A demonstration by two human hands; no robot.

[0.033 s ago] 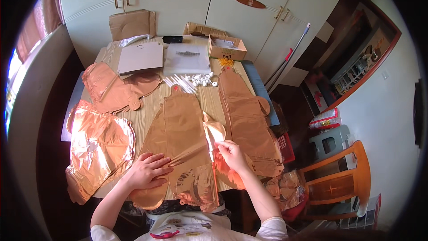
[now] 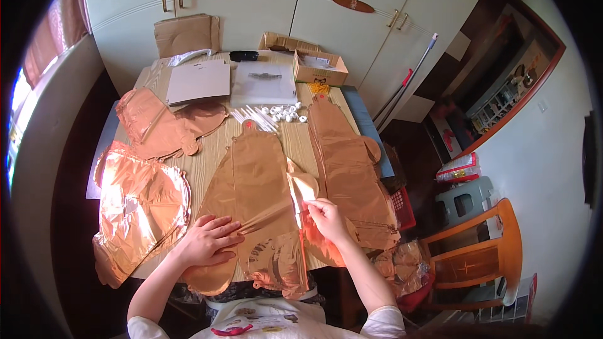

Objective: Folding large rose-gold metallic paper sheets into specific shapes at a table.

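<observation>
A flat, uninflated copper-coloured foil balloon (image 2: 260, 163) lies in the middle of the table, its lower end toward me. My left hand (image 2: 212, 238) rests on its lower left part, fingers stretched out and flat. At its right edge, my right hand (image 2: 326, 218) pinches the foil between thumb and fingers, and creases run across toward the left hand. Beside those fingers a shiny flap (image 2: 303, 185) of foil is turned up. To the right lies another stack of flat foil balloons (image 2: 342, 157). A shinier foil piece (image 2: 141, 201) lies at the left.
More copper foil (image 2: 147, 122) lies at the far left. White sticks (image 2: 255, 119) and small white cups (image 2: 289, 112) sit beyond the middle balloon. Behind them are a pale board (image 2: 198, 81), a clear bag (image 2: 264, 85) and a cardboard box (image 2: 320, 69). A wooden chair (image 2: 477, 251) stands at the right.
</observation>
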